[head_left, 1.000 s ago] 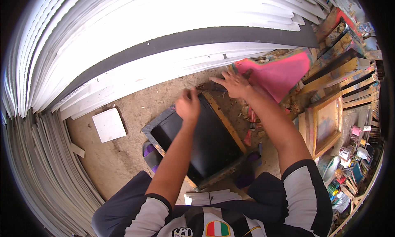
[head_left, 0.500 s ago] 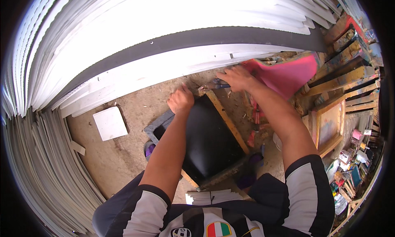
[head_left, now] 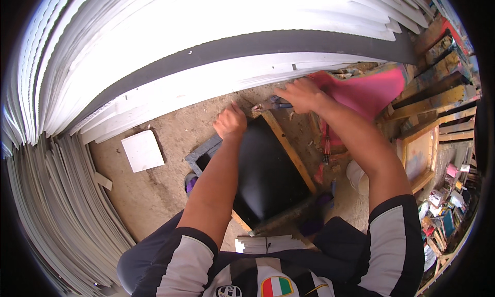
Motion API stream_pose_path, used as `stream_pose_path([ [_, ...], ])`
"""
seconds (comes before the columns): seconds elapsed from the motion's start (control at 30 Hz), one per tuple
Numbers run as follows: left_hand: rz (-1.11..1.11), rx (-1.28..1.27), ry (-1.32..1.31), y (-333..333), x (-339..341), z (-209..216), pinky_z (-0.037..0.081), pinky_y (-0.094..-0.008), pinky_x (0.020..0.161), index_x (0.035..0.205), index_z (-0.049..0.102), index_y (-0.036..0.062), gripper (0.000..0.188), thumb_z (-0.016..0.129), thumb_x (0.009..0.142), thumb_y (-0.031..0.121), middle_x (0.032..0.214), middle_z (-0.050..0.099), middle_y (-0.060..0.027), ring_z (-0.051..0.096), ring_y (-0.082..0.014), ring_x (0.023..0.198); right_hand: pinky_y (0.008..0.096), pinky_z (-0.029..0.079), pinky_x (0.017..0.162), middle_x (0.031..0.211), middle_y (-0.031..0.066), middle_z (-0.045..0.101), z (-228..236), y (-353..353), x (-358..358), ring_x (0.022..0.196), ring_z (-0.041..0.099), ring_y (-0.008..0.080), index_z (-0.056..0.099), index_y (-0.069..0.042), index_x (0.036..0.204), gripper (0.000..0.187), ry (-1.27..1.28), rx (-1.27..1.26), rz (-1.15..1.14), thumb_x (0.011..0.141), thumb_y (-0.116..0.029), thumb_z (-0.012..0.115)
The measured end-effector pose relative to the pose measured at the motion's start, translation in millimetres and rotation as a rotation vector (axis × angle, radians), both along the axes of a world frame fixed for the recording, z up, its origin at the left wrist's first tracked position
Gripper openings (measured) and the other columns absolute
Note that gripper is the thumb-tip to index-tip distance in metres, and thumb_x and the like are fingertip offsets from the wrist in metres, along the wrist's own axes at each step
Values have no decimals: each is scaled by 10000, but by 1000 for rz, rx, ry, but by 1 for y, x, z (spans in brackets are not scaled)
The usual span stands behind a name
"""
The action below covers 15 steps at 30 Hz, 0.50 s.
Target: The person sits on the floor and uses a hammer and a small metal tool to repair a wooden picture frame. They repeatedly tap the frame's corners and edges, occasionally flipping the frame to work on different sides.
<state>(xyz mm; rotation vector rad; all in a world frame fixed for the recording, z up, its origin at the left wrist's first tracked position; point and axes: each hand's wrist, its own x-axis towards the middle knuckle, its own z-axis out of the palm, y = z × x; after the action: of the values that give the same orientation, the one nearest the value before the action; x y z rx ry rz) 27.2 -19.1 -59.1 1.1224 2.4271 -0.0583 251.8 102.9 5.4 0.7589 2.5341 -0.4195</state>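
In the middle of the floor [head_left: 139, 204], between left shoe [head_left: 191, 183] and right shoe [head_left: 317, 214], a framed panel [head_left: 273, 168]; over its far side, the left hand [head_left: 230, 121]; beyond its far corner, pliers [head_left: 268, 106], handles at the right hand [head_left: 302, 95]; behind, stacked sheets [head_left: 206, 18] right across; well to the left, a small board [head_left: 143, 151], then a side stack [head_left: 56, 209]; right of the right hand, a loose sheet [head_left: 368, 93]; below that, a bucket [head_left: 356, 176] beside the right forearm [head_left: 356, 139]; farther right, frames [head_left: 420, 158], then clutter [head_left: 443, 212]; nearest the body, a bundle [head_left: 270, 244].
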Motion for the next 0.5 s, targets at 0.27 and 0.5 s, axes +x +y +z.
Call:
stream_pose_path([
  [0.27,-4,12,29,0,0,0,465,-510,1010,1111,750,103,539,334,1071,442,1123,747,-176,686,-365,1106,491,587,730,920,160,706,37,0,-22,890,724,380,563,-148,1298,602,59,113,67,726,-129,752],
  [0.5,-57,208,8,-6,-1,-5,468,-481,973,1134,731,107,466,421,1060,447,1121,740,-153,666,-354,1070,520,547,713,820,179,690,89,-29,6,787,687,444,574,-76,1129,469,374,-6,-266,697,-133,747],
])
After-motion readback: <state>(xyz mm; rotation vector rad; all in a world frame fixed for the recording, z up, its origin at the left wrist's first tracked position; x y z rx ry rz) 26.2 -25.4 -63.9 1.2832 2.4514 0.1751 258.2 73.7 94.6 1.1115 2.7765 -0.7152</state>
